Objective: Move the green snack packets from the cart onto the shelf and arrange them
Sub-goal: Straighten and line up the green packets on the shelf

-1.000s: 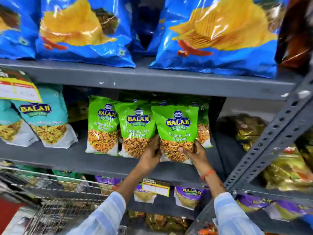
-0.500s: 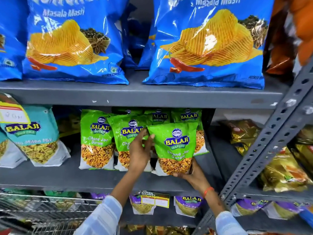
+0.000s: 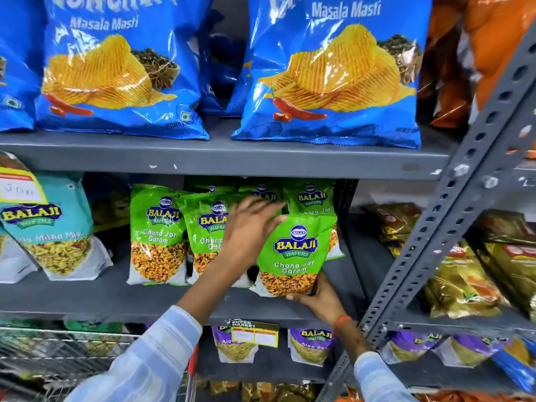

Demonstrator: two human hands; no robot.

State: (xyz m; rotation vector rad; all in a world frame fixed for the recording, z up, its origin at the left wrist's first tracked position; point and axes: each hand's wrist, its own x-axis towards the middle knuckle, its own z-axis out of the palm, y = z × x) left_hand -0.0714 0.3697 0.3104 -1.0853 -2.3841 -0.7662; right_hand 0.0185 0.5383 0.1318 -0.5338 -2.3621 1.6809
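My right hand (image 3: 317,297) fingers clamp the bottom of the green packet (image 3: 294,250) on the shelf (image 3: 87,297); left hand (image 3: 246,227) fingers are spread, pressing its top corner. Push too hard and I'd likely topple the packets leaning behind my fingers.

grey metal shelving (image 3: 220,162) | perforated upright (image 3: 452,227) | bright, even light

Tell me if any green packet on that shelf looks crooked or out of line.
Yes. The front green packet leans left, forward of the row, its base in the right hand while the left hand rests at its top. The leftmost green packet stands straighter.
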